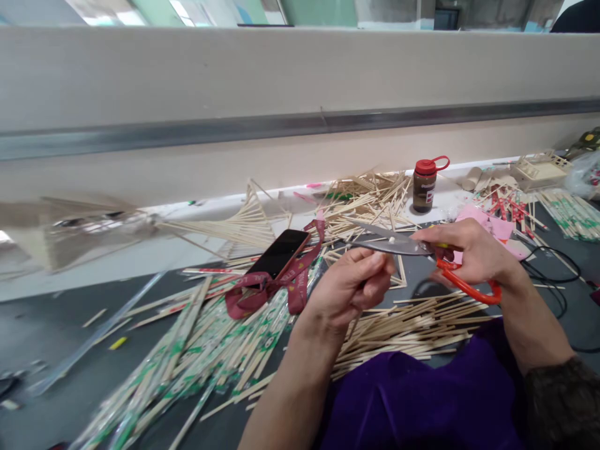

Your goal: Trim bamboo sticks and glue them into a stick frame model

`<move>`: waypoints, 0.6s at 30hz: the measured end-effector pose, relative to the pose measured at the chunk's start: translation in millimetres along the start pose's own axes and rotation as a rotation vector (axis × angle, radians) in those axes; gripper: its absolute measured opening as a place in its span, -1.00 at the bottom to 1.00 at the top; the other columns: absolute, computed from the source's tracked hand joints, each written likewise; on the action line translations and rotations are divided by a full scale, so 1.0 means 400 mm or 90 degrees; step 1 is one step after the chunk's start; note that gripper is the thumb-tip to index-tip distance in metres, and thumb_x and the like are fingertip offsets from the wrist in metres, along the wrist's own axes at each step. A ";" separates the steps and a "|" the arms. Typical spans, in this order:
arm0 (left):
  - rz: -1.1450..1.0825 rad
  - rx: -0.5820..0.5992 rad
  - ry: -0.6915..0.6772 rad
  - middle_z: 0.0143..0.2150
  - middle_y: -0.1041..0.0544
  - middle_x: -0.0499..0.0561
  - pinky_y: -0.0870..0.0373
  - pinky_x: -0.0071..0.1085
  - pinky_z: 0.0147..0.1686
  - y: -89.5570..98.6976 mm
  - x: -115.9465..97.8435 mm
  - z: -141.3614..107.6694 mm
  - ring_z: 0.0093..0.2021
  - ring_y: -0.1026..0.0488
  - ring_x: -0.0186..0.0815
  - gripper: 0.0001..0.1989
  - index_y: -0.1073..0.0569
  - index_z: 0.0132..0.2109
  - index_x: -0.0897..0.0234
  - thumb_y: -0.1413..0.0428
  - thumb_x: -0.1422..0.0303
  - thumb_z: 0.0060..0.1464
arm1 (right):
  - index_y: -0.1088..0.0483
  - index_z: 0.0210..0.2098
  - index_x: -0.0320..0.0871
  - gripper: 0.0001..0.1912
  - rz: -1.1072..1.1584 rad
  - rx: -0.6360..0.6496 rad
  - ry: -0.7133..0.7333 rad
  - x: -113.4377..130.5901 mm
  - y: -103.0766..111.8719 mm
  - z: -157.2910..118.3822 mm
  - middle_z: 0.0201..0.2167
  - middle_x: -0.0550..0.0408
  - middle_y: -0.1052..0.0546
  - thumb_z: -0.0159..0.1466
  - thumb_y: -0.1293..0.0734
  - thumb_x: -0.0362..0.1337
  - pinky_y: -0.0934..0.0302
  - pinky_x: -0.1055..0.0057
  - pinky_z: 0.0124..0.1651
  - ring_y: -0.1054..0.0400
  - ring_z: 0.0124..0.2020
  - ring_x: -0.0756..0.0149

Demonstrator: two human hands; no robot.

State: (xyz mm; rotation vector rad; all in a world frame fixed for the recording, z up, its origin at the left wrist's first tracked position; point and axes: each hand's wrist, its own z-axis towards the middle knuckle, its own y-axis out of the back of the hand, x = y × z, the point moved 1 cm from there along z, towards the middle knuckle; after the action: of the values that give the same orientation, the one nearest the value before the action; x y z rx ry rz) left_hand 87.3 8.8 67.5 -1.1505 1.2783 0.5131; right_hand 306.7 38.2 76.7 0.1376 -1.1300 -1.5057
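Observation:
My right hand (462, 247) is wrapped round scissors with orange-red handles (473, 290), and their blades (394, 242) point left with a small gap between them. Just under the blades, my left hand (359, 281) is closed in a pinch; a thin stick seems to run down below it, mostly hidden by the fingers. A tiny pale piece (392, 240) shows at the blades. Loose wooden sticks (412, 331) lie below both hands, and a small stick frame (400, 275) sits partly hidden behind my left hand.
A phone (279, 255) with a red lanyard (300, 284) lies left of my hands, above green-and-clear wrapped chopsticks (210, 350). Behind are a stick heap (365, 200), a twisted stick model (244, 222) and a red-capped bottle (424, 187). Pink paper (510, 231) and black cables (553, 275) are at right.

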 end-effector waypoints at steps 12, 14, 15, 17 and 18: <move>0.514 -0.463 -0.472 -0.53 -0.47 -0.11 -0.28 -0.48 -0.40 0.002 -0.009 -0.028 -0.50 -0.36 -0.39 -0.90 -0.53 -0.41 0.16 -0.24 0.36 0.07 | -0.52 0.01 -0.19 -0.55 -0.053 -0.101 -0.097 0.038 -0.053 0.020 -0.48 0.17 -0.53 0.11 -0.38 -0.28 -0.12 0.49 -0.43 -0.25 -0.53 0.47; 0.464 -0.444 -0.422 -0.56 -0.43 -0.12 -0.26 -0.48 -0.45 -0.004 -0.014 -0.033 -0.53 -0.33 -0.40 -0.88 -0.52 -0.43 0.18 -0.23 0.36 0.07 | -0.53 -0.01 -0.18 -0.57 -0.050 -0.090 -0.088 0.034 -0.047 0.017 -0.52 0.19 -0.50 0.12 -0.38 -0.27 -0.10 0.49 -0.45 -0.24 -0.55 0.47; 0.434 -0.426 -0.394 -0.58 -0.41 -0.12 -0.24 -0.48 -0.48 -0.006 -0.015 -0.033 -0.55 -0.31 -0.41 -0.86 -0.51 -0.45 0.19 -0.23 0.35 0.06 | -0.54 -0.01 -0.17 -0.57 -0.049 -0.085 -0.085 0.031 -0.043 0.015 -0.54 0.21 -0.48 0.12 -0.38 -0.27 -0.10 0.49 -0.45 -0.23 -0.56 0.47; 0.368 -0.372 -0.340 -0.62 -0.37 -0.12 -0.17 -0.50 -0.56 -0.007 -0.016 -0.032 -0.59 -0.25 -0.42 -0.83 -0.49 -0.47 0.22 -0.25 0.30 0.03 | -0.54 -0.02 -0.18 -0.57 -0.045 -0.078 -0.076 0.025 -0.035 0.012 -0.56 0.22 -0.46 0.10 -0.37 -0.28 -0.10 0.49 -0.46 -0.20 -0.57 0.48; 0.332 -0.343 -0.309 -0.64 -0.35 -0.12 -0.12 -0.51 -0.60 -0.008 -0.016 -0.031 -0.61 -0.21 -0.44 -0.81 -0.49 -0.48 0.23 -0.27 0.27 0.00 | -0.54 -0.01 -0.18 -0.56 -0.044 -0.074 -0.072 0.023 -0.031 0.010 -0.56 0.22 -0.45 0.10 -0.37 -0.29 -0.10 0.49 -0.46 -0.19 -0.58 0.49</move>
State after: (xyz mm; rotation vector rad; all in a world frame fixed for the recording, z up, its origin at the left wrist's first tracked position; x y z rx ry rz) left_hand 82.2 -1.5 76.0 -1.0162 1.0222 1.4988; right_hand 292.6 30.9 74.7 0.0116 -1.1333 -1.6540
